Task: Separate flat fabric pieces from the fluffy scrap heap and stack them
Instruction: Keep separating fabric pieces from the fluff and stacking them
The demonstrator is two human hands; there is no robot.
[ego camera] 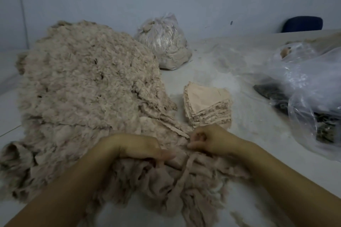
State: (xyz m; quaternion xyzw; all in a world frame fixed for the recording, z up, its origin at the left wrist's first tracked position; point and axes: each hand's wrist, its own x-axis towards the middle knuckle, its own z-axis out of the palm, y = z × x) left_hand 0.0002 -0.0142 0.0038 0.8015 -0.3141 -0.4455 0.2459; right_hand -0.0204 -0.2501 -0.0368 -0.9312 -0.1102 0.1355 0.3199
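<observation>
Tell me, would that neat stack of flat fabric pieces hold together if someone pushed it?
Probably not well. The stack is many thin loose layers with frayed, uneven edges, so a push would likely shear it sideways. Each piece looks floppy and light, likely to drape when lifted.

Dim, bluish, soft throughout; wide-angle bending at edges, glare on plastic bags [302, 79]

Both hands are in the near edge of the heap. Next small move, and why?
Probably lift the right hand clear, drawing out the fabric it pinches while the left hand holds the scrap heap down. The strip trailing from that pinch still lies tangled in the fluff, and the stack sits just beyond the right hand.
</observation>
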